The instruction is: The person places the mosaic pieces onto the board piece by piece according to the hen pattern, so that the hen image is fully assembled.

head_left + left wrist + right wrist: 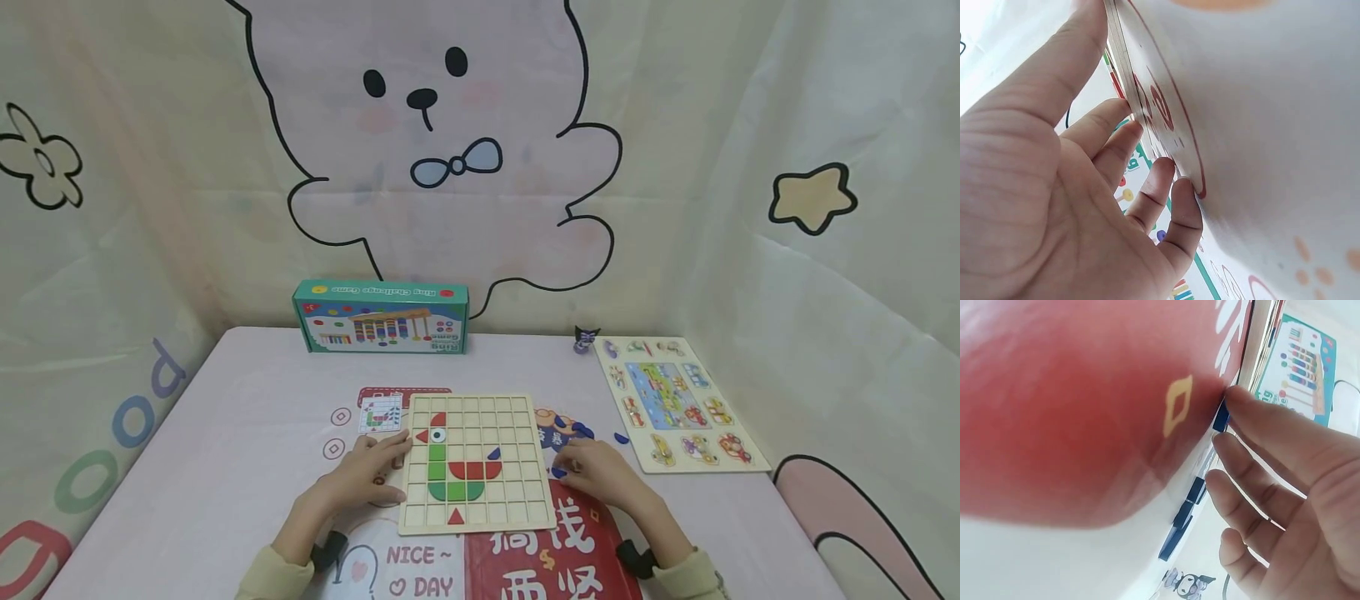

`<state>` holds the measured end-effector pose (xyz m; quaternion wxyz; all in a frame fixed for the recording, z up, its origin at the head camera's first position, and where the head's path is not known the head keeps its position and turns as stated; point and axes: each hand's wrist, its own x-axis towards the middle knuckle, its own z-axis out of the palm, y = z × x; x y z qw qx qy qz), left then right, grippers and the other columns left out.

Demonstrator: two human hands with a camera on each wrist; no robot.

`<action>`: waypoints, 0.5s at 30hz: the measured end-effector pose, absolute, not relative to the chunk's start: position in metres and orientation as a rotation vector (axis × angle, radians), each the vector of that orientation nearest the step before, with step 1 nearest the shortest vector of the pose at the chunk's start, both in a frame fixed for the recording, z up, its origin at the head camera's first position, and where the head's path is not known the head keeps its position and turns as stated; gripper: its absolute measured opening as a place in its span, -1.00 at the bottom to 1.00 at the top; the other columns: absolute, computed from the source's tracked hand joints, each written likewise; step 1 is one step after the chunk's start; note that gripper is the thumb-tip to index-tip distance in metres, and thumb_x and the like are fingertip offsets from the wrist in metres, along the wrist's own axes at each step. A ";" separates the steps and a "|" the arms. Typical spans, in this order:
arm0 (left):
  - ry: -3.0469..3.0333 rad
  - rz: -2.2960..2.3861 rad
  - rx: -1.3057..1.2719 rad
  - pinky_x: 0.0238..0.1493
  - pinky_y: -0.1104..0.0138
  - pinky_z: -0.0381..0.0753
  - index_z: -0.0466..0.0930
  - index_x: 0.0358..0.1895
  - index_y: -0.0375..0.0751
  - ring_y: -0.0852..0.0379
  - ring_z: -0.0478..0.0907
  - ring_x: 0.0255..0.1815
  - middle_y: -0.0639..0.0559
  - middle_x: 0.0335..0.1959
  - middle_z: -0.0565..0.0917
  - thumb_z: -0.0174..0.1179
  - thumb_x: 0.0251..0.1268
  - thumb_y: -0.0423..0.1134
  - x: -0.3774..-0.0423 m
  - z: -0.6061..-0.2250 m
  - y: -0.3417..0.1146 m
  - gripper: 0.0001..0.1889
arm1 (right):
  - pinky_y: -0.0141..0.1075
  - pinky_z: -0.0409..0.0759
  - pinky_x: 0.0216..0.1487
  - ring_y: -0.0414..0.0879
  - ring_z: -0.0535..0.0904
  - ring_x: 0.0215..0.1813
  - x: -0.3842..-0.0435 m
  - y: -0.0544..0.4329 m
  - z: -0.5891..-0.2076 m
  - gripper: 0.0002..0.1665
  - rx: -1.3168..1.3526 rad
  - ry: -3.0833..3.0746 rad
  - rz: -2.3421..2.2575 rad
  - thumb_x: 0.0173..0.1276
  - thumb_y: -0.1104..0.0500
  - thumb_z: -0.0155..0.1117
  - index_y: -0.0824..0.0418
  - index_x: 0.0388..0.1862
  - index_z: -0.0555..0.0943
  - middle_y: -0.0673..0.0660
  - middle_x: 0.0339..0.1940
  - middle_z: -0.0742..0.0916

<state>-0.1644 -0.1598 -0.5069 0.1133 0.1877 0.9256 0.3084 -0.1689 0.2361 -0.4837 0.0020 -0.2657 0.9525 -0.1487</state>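
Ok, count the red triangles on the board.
2: one red triangle left of the eye piece, another red triangle below the green pieces, low on the board.

The head view is softly, evenly lit; both wrist views have washed-out corners.

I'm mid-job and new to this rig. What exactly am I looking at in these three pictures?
There is no robot here: a person works bare-handed. The wide picture comes from a camera worn on the head; each close one comes from a camera on a wrist. On the table lies a grid board holding coloured pieces. Around it are a card, a puzzle, a figurine and a box. The left hand touches the board's left edge. The right hand has its fingertips at a blue piece; I cannot tell whether it is pinched.
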 end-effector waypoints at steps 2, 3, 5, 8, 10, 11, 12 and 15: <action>2.714 0.902 0.556 -0.23 0.27 0.29 0.31 0.34 0.03 0.15 0.16 -0.09 0.14 0.42 0.21 0.37 -0.09 0.05 -0.165 -0.507 -0.160 -0.19 | -0.37 0.47 -0.35 -0.26 0.50 -0.38 -0.170 0.235 -0.484 -0.89 -0.873 2.992 -0.462 0.11 0.16 0.38 0.07 -0.34 0.67 -0.09 -0.43 0.65; 2.714 0.902 0.560 -0.23 0.27 0.29 0.31 0.34 0.03 0.14 0.16 -0.09 0.14 0.42 0.21 0.37 -0.09 0.05 -0.165 -0.507 -0.160 -0.19 | -0.37 0.48 -0.35 -0.25 0.51 -0.37 -0.170 0.235 -0.484 -0.89 -0.882 2.993 -0.464 0.11 0.18 0.37 0.08 -0.34 0.67 -0.08 -0.43 0.66; 2.719 0.893 0.564 -0.23 0.26 0.29 0.32 0.34 0.03 0.14 0.16 -0.08 0.14 0.42 0.21 0.37 -0.09 0.05 -0.165 -0.507 -0.159 -0.20 | -0.37 0.49 -0.34 -0.24 0.53 -0.37 -0.170 0.234 -0.484 -0.90 -0.876 3.001 -0.458 0.11 0.18 0.37 0.08 -0.35 0.67 -0.08 -0.43 0.66; 2.725 0.886 0.561 -0.22 0.26 0.29 0.32 0.33 0.03 0.14 0.16 -0.08 0.14 0.42 0.21 0.37 -0.09 0.05 -0.165 -0.506 -0.159 -0.20 | -0.36 0.51 -0.34 -0.23 0.54 -0.36 -0.169 0.233 -0.483 -0.90 -0.856 3.003 -0.464 0.11 0.18 0.38 0.08 -0.35 0.67 -0.09 -0.44 0.66; 2.726 0.884 0.556 -0.22 0.25 0.30 0.32 0.33 0.03 0.14 0.17 -0.07 0.14 0.42 0.21 0.37 -0.09 0.04 -0.165 -0.506 -0.159 -0.20 | -0.37 0.51 -0.33 -0.24 0.54 -0.36 -0.170 0.232 -0.483 -0.90 -0.835 3.001 -0.463 0.11 0.17 0.38 0.07 -0.35 0.67 -0.10 -0.43 0.66; 2.726 0.885 0.553 -0.22 0.25 0.30 0.32 0.33 0.03 0.14 0.17 -0.07 0.14 0.42 0.21 0.38 -0.09 0.04 -0.165 -0.506 -0.159 -0.20 | -0.37 0.51 -0.33 -0.24 0.54 -0.36 -0.170 0.232 -0.482 -0.90 -0.823 2.998 -0.466 0.11 0.17 0.38 0.07 -0.35 0.67 -0.10 -0.43 0.66; 2.726 0.886 0.552 -0.21 0.24 0.30 0.32 0.33 0.03 0.14 0.17 -0.07 0.14 0.42 0.21 0.38 -0.09 0.04 -0.164 -0.506 -0.159 -0.20 | -0.37 0.50 -0.33 -0.25 0.53 -0.36 -0.170 0.232 -0.482 -0.90 -0.811 2.995 -0.466 0.11 0.17 0.38 0.07 -0.35 0.67 -0.10 -0.43 0.66; 2.726 0.888 0.551 -0.21 0.24 0.30 0.32 0.33 0.02 0.14 0.17 -0.07 0.14 0.42 0.22 0.38 -0.09 0.04 -0.164 -0.505 -0.159 -0.20 | -0.40 0.47 -0.35 -0.27 0.48 -0.38 -0.173 0.231 -0.480 -0.89 -0.773 2.992 -0.456 0.12 0.15 0.37 0.06 -0.33 0.67 -0.11 -0.44 0.65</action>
